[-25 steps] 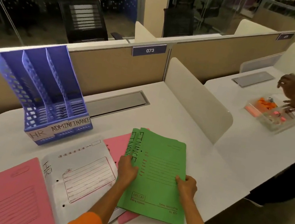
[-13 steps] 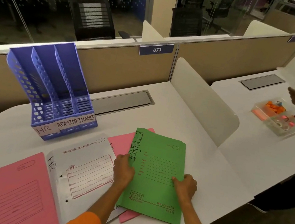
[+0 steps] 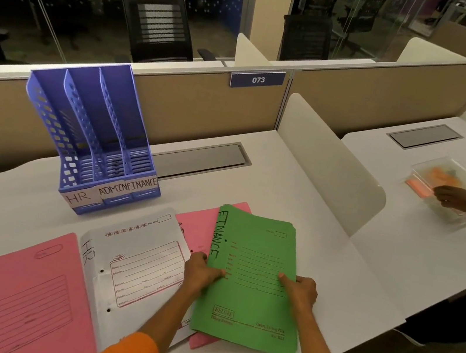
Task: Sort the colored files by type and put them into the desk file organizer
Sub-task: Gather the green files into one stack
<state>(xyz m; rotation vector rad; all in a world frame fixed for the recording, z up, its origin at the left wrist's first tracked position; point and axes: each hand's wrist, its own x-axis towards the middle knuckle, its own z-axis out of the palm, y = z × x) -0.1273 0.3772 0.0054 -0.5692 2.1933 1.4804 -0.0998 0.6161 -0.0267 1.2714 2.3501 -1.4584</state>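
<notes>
A stack of green files (image 3: 259,248) marked FINANCE lies on the white desk (image 3: 297,205). My left hand (image 3: 201,272) grips its left edge and my right hand (image 3: 300,289) grips its right side. Under the stack lies a pink file (image 3: 195,225). To the left lie a white file (image 3: 135,255) marked HR and another pink file (image 3: 17,294) marked ADMIN. The blue file organizer (image 3: 90,137) stands behind them with three slots labelled HR, ADMIN and FINANCE; no files show in them.
A cream divider panel (image 3: 329,161) separates my desk from the one on the right, where another person's hands (image 3: 462,196) handle a clear tray (image 3: 436,185) of small items. A partition wall (image 3: 207,104) with the tag 073 runs behind the desk.
The view has drifted so the scene sits lower and more to the right. My hands keep their hold on the green stack, which has squared up. The other person's hands moved onto the tray.
</notes>
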